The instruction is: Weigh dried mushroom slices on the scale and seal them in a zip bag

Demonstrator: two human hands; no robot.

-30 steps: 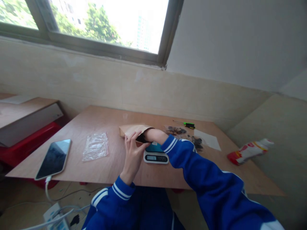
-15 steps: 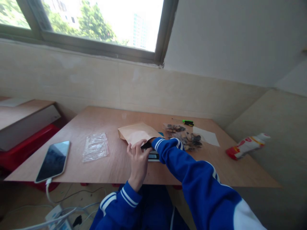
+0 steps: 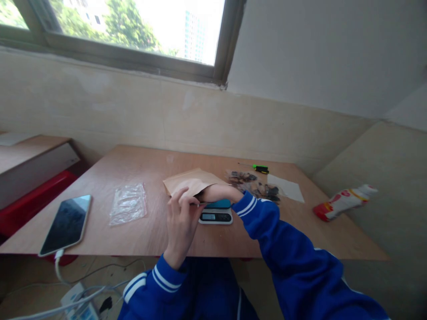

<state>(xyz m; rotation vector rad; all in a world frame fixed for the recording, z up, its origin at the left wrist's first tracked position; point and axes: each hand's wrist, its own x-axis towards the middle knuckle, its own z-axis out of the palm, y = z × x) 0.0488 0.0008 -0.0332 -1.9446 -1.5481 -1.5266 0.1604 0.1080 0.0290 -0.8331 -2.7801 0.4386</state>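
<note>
A brown paper bag [image 3: 191, 179] lies on its side over a small kitchen scale [image 3: 222, 217], which has a blue-green top and a lit display. My left hand [image 3: 182, 217] pinches the near edge of the bag's mouth between thumb and fingers, lifting it a little. Through that opening goes my right hand [image 3: 218, 193]; its fingers are hidden inside the bag, so their grip does not show. Just right of the bag are clear bags of dark dried pieces [image 3: 245, 178], partly behind my right wrist and sleeve.
A flat clear plastic bag [image 3: 128, 204] and a charging tablet [image 3: 68, 222] lie to the left. Farther back right are screwdrivers [image 3: 260, 168] and a white paper sheet [image 3: 286, 187]. A red-and-white bottle [image 3: 345, 203] appears tilted near the right edge.
My right wrist has shifted right, so the scale's display and blue-green top show more. My left hand has moved slightly left and still holds the bag's edge.
</note>
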